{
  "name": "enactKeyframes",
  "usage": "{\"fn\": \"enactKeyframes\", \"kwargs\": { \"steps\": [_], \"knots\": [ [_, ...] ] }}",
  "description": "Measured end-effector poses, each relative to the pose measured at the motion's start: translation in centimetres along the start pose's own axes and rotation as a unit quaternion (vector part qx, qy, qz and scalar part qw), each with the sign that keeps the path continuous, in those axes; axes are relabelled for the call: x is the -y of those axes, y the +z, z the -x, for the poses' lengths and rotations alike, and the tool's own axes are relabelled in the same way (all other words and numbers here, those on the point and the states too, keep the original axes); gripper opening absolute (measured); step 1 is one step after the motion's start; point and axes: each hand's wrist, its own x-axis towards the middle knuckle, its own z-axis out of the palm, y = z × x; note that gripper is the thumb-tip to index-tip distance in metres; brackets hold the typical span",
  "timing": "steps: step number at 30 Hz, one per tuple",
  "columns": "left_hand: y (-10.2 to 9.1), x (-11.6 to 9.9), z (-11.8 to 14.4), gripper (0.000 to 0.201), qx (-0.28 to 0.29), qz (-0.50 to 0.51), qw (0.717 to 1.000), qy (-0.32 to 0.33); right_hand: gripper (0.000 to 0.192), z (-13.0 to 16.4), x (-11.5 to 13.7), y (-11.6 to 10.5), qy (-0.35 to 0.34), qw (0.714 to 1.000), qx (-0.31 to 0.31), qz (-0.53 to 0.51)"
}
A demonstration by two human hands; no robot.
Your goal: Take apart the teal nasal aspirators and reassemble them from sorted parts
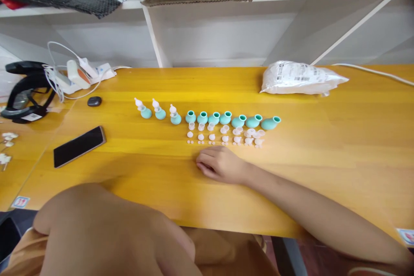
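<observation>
Right hand (221, 164) rests on the table (323, 138), grip curled empty, small white parts (223, 138) just beyond its fingers.

Beyond the right hand (221, 164) stand ten teal bulbs (225, 117) in one row: the three furthest to its left (159, 111) carry white tips, seven are open-mouthed. Between hand and bulbs lie small white parts (224, 134), too many and too small to count surely. Far left of the hand lie one phone (79, 145) and one dark pebble-like thing (94, 101); beyond it to the right, one white bag (300, 78).
</observation>
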Motion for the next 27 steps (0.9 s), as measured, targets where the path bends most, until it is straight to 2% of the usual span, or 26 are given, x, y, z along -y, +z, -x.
{"fn": "enactKeyframes", "kwargs": {
  "steps": [5,9,13,18,27],
  "knots": [
    [-0.9,-0.2,-1.8,0.055,-0.026,-0.006,1.000,0.005,0.021,0.0,0.0,-0.2,0.001,1.000,0.002,-0.002],
    [-1.4,0.0,-0.7,0.055,0.007,-0.025,1.000,0.017,0.022,0.0,0.0,-0.2,-0.005,1.000,-0.006,0.000],
    [-0.5,0.5,0.2,0.061,0.017,0.021,1.000,-0.001,0.022,-0.1,0.0,0.0,-0.008,1.000,-0.011,0.000],
    [0.8,0.5,-0.9,0.047,-0.005,0.029,1.000,0.010,0.021,0.0,0.0,0.0,-0.005,1.000,-0.012,-0.005],
    [-1.4,1.4,-2.7,0.040,-0.025,-0.028,0.998,0.050,0.020,0.0,-0.1,0.0,-0.006,1.000,-0.006,-0.008]
  ]
}}
